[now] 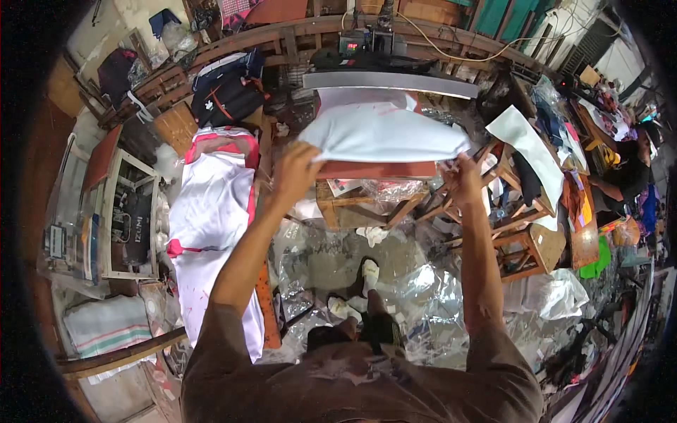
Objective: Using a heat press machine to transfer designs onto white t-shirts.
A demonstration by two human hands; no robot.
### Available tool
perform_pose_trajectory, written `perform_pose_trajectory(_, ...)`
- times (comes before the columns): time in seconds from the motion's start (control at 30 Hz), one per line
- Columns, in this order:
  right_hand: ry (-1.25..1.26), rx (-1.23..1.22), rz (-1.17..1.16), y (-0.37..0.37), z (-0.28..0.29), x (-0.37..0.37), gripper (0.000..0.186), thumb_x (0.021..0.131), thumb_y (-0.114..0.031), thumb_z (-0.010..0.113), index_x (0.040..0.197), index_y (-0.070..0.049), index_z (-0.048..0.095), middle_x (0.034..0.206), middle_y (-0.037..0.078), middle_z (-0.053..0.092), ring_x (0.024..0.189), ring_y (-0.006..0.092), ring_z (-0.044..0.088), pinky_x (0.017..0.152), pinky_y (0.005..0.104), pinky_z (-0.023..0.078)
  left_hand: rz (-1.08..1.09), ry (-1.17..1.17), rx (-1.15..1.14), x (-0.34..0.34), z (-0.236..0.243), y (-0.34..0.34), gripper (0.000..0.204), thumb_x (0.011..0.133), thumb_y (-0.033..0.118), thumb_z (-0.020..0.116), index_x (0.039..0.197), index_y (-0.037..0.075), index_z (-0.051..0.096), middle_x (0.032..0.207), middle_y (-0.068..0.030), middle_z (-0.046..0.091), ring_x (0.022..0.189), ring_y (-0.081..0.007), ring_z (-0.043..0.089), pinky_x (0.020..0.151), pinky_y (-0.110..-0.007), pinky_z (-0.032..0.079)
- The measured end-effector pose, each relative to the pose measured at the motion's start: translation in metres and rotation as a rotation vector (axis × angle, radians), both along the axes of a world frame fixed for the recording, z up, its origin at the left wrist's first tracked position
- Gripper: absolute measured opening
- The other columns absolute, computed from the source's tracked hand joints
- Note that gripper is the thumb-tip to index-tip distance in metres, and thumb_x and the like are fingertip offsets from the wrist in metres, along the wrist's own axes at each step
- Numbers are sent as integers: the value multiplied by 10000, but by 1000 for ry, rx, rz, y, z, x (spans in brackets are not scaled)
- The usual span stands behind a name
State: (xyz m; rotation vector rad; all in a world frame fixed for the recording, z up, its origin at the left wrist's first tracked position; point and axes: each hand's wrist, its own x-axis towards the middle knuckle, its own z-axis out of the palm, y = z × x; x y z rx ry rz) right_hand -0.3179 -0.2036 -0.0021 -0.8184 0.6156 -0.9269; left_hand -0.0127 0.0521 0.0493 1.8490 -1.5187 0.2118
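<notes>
I hold a pale, glossy white sheet of fabric or paper (381, 141) stretched over the red pad (374, 170) of a press. My left hand (298, 169) grips its left end, and my right hand (462, 176) grips its right end, both with fingers closed on it. Behind the sheet, a second white layer with red marks (360, 102) lies under the raised grey plate (388, 83) of the press. On the left, white pieces with pink-red borders (211, 197) lie along a bench. A white sheet (525, 141) rests on wooden stools to the right.
Dark garments (222, 99) are piled at back left, beside a glass-fronted cabinet (130, 211) farther left. A wooden stool (532, 250) stands at right. Crumpled plastic (430, 289) covers much of the floor around my feet. A co-worker (627, 173) is at a table on the far right.
</notes>
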Motion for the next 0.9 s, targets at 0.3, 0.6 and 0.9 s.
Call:
perform_pose_trajectory(0.3,802,-221,-389,-74,-177,4,181,918,-162,573,879,8,617,700,73,611,580,212,642,512,320,575,83,33,223,3,-104,-55,191,761,69,663,952,67,675,955,-113,629,978,-326,590,845,-421,481)
perform_pose_trajectory(0.6,703,25,-44,-16,-169,-43,183,932,-185,537,846,-32,588,692,47,601,538,165,594,443,293,483,-66,-103,172,-5,-120,-13,142,760,83,657,901,102,655,855,-104,566,916,-307,569,888,-415,421)
perform_pose_trajectory(0.9,670,-543,459,21,17,-72,293,975,-258,570,1171,-41,596,1024,63,672,910,152,651,721,283,530,-124,587,683,-70,-177,123,149,836,209,645,884,75,689,768,-149,660,769,-351,652,696,-424,516)
